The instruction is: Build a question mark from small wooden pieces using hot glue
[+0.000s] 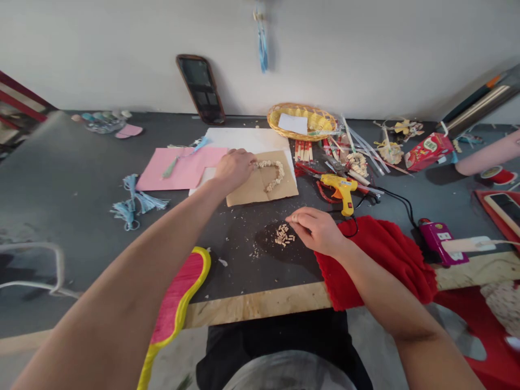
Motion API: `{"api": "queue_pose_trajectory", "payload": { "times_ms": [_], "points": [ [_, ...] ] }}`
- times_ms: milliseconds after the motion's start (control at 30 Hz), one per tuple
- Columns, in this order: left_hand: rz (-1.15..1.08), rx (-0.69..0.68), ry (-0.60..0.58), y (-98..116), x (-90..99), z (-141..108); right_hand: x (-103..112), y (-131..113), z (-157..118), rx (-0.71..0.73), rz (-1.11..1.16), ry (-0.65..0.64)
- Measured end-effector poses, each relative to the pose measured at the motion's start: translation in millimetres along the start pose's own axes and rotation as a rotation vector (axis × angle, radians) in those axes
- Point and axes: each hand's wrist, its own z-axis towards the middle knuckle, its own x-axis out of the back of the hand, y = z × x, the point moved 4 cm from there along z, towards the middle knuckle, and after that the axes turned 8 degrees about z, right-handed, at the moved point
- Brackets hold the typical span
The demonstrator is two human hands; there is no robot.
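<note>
Brown cardboard [247, 192] with a curved row of cream bits [280, 171], back from the front edge of the grey table [85, 216], far left corner under the left hand [236, 167], maybe against sliding. Right hand [314, 227], fingertips pressed together, beside short tan wooden sticks [284, 236], likely close for reaching. Cannot see any pinched bit or tell left grip.

- Your light's pretty dim and greyish, kinda flat; can't pin down the source.
- Soft dark shadow pooling on the table [81, 216] under your right hand [314, 230].
- Your phone [200, 86] shadows the wall [122, 54] to its right, while the tube [491, 154] darkens the table leftward.
- Bit of glare on your steel cylinder [481, 108].
- Wide-lens stretch: your forearms [154, 244] balloon toward the bottom corners.
- Your bits [284, 235] look mushy up close, and the hanging tassel's [263, 51] top is smeary.
</note>
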Motion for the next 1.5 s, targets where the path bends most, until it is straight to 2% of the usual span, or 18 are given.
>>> {"api": "queue_pose_trajectory", "payload": {
  "times_ms": [800, 1233, 1500],
  "points": [
    [0.001, 0.008, -0.020, 5.3, 3.9, -2.4, -7.8, 6.9, -3.4, -0.081, -0.004, -0.153],
    [0.035, 0.005, 0.006, 5.7, 2.4, -0.8, -9.2, 8.0, -4.1, -0.083, -0.019, -0.169],
    [0.043, 0.027, -0.027, 14.1, 3.3, 3.3, -9.1, 8.0, -4.4, -0.080, -0.022, -0.183]
  ]
}}
